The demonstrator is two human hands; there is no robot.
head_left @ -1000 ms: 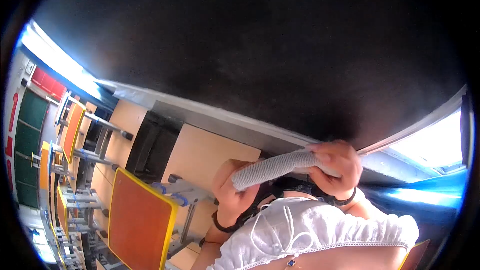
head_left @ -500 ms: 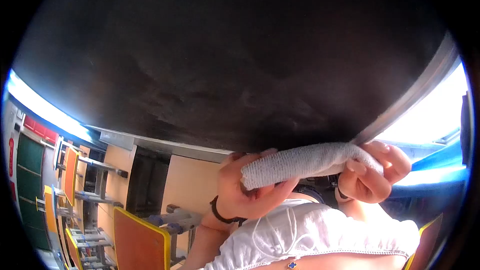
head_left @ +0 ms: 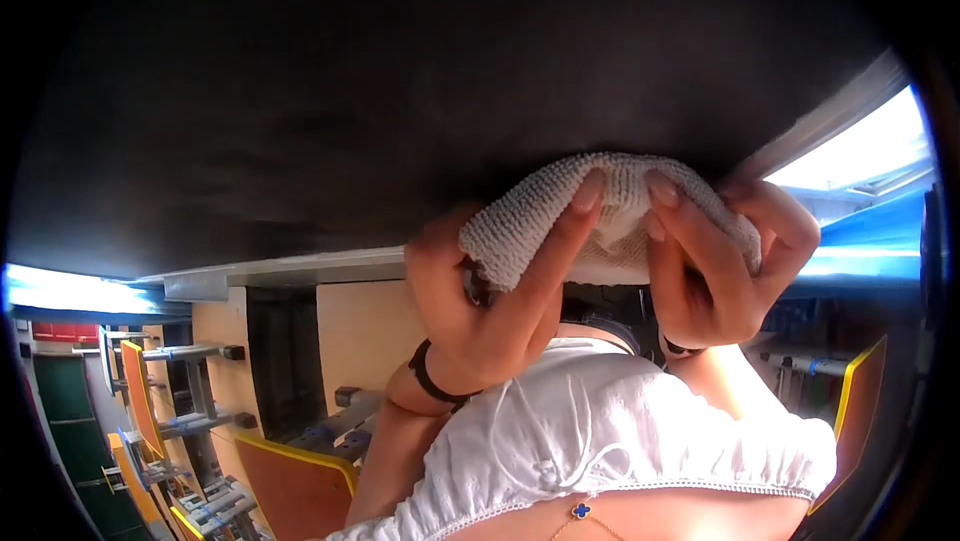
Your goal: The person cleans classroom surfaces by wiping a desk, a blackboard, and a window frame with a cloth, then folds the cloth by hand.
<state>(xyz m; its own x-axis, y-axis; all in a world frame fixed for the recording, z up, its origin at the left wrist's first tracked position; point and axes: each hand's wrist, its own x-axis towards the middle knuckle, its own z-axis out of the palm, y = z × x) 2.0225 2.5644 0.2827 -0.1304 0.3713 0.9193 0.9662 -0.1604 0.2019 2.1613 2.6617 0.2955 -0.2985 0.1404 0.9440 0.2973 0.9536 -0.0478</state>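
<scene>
Grey knit pc (head_left: pixel 530 216) is at 12 o'clock from your white top (head_left: pixel 600 421), held up in front of a dark surface (head_left: pixel 400 91). It's arched & bunched w/ a fold mid-way, both hands on it, not laid flat. L hand (head_left: pixel 490 316), at its 8 o'clock, pinches it, one fingertip pressed on the near face; other tips hidden, can't tell. R hand (head_left: pixel 720 291), 4 o'clock, grips w/ fingers bent, tips near the fold. Orange panel (head_left: pixel 300 476) at 8 o'clock from the top.
</scene>
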